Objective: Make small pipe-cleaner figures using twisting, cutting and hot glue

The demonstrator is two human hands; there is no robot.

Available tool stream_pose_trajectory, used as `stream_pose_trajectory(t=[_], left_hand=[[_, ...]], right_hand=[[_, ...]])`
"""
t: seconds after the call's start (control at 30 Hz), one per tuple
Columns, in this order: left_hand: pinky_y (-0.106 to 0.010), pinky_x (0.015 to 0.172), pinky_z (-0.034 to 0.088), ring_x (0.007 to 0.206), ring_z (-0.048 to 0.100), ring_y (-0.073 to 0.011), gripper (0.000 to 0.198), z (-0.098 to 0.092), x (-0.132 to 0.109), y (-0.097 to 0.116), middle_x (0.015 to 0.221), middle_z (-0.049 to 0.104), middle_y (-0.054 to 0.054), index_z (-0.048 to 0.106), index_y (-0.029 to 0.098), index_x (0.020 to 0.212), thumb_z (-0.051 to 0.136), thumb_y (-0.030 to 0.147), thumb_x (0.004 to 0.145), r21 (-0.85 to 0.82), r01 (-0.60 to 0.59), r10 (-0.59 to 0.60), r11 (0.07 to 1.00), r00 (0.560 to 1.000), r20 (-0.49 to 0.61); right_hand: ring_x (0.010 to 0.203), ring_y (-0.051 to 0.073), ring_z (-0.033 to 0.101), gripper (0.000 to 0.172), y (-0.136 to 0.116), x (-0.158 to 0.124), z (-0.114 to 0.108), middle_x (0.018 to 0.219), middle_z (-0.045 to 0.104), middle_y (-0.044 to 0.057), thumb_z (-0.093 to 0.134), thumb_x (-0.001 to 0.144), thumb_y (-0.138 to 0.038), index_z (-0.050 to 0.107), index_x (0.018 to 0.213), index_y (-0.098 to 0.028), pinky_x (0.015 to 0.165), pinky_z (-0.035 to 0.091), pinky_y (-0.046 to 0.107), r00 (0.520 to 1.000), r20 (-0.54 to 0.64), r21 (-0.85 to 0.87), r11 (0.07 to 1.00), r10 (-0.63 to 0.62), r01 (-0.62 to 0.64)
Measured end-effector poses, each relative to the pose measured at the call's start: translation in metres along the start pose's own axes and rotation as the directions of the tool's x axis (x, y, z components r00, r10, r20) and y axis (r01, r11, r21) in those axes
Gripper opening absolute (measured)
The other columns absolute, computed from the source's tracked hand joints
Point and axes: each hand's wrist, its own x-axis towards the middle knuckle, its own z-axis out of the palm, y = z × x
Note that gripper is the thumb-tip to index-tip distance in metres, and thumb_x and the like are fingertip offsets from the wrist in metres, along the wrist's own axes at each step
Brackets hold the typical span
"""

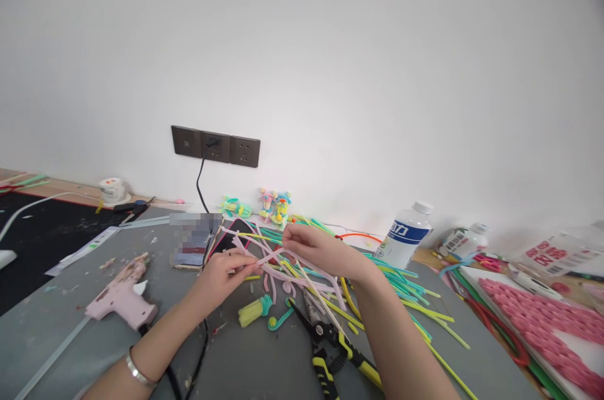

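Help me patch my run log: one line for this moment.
left hand: pinching pink strip | right hand: at same strip, grip unclear | cutters: on table

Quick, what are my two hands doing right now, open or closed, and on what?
Left hand: closed, pinching a pale pink pipe cleaner.
Right hand: closed on the same pipe cleaner, its grip partly hidden.

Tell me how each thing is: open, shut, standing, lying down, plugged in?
Left hand: pinching the pale pink strip
Right hand: pinching it too
Pale pink strip: held between both hands
Black-and-yellow pliers: handles spread apart
Big bottle: standing, capped
Small bottle: capped
Pink glue gun: lying on its side
Black cord: plugged into the wall socket
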Motion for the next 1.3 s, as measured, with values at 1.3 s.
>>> stream_pose_trajectory(t=[1.3], left_hand=[[-0.027, 0.066, 0.054, 0.096, 0.068, -0.0234, 0.029, 0.007, 0.001, -0.013, 0.122, 0.07, -0.011, 0.067, 0.02, 0.105, 0.049, 0.039, 0.094, -0.024, 0.192, -0.193, 0.981, 0.98, -0.054]], right_hand=[[0.063, 0.015, 0.066, 0.033, -0.005, -0.01, -0.017, 0.065, 0.072, 0.003, 0.062, 0.092, -0.046, 0.071, 0.08, -0.017, 0.067, 0.053, 0.028, 0.833, -0.534, 0.349, 0.859, -0.148, 0.376]])
